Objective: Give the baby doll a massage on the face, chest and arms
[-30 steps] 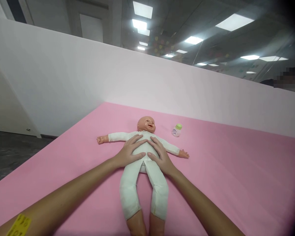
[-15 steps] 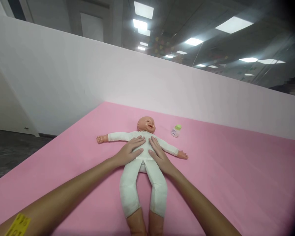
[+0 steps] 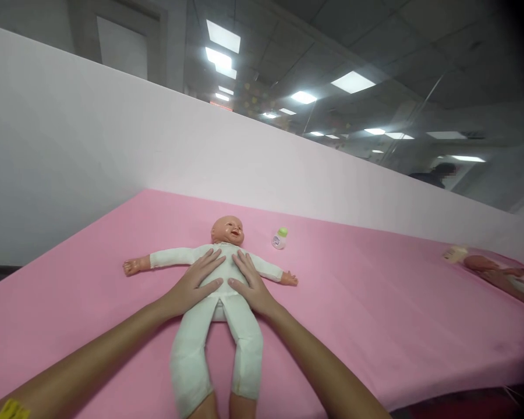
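Observation:
A baby doll (image 3: 220, 267) with a white cloth body lies on its back on the pink-covered table (image 3: 332, 291), head away from me and arms spread wide. My left hand (image 3: 196, 282) rests flat on the left side of its torso, fingers stretched toward the chest. On the other side of the torso lies my right hand (image 3: 251, 282), also open, fingers extended. The two thumbs point toward each other at the belly, with a gap between them. Beyond the doll's arm on the right stands a small bottle (image 3: 279, 238) with a light green cap.
A white partition (image 3: 244, 157) runs along the table's back edge. At the far right are another doll (image 3: 484, 265) and a pale yellowish object (image 3: 455, 254). Behind the partition, a person (image 3: 436, 174) is partly visible. The table's front edge shows at lower right.
My view has turned right, so the doll and bottle sit further left, and the second doll has come into view. Both hands stay in place on the torso.

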A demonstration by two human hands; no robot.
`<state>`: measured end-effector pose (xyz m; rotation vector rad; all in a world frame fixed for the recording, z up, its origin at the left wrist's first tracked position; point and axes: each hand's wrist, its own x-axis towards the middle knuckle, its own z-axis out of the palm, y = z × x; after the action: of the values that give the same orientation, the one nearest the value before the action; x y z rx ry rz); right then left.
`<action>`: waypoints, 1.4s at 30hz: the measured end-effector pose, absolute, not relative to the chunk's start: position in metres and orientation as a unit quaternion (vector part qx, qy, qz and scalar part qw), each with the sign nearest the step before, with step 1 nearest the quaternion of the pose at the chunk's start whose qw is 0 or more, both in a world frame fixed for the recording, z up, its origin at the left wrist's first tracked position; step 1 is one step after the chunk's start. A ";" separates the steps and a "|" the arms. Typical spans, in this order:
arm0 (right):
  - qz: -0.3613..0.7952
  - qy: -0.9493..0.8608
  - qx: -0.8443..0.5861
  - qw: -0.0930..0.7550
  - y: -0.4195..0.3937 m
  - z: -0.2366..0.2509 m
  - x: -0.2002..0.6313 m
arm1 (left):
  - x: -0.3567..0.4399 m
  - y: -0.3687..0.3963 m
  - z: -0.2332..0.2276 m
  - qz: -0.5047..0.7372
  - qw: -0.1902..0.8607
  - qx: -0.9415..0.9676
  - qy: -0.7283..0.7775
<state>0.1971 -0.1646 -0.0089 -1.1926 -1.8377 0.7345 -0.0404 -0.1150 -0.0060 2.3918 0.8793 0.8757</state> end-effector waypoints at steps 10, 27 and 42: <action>0.276 -0.742 -0.451 0.412 -0.165 0.001 0.200 | -0.043 -0.107 -0.007 0.318 0.204 0.872 0.310; 0.269 -0.757 -0.449 0.391 -0.166 0.005 0.202 | -0.043 -0.105 -0.010 0.311 0.191 0.876 0.317; 0.135 -0.635 -0.583 0.489 -0.144 0.003 0.230 | -0.052 -0.098 -0.003 0.447 0.171 0.753 0.451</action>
<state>0.2304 -0.1436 0.0028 -1.4171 -1.5435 0.3278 -0.0517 -0.0976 -0.0025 2.1392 1.2813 1.2699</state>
